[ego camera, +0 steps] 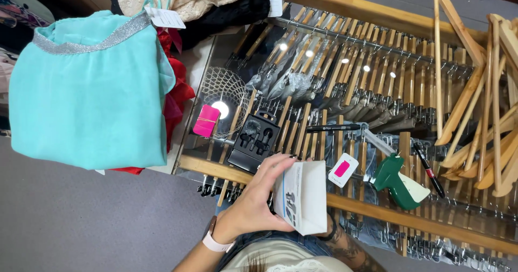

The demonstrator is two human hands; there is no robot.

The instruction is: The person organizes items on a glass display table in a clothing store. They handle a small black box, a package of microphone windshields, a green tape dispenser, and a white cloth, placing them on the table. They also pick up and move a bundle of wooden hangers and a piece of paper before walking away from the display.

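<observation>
You've got the white box sleeve point(303, 196) off its black inner tray point(254, 141) — the tray already lies apart on the glass counter point(458, 207), its small parts still seated. Your left hand point(259, 199) is closed around the sleeve's side, just above your lap; your right hand is hidden behind it, so its grip can't be told. Beside it lie a pink-marked tag point(343, 169) and a green tagging gun point(399, 183) — untouched.

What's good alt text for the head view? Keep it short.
A left hand holds a small white box over a glass-topped counter filled with wooden hangers. A black tray, green tagging gun and folded turquoise garment lie nearby.
</observation>
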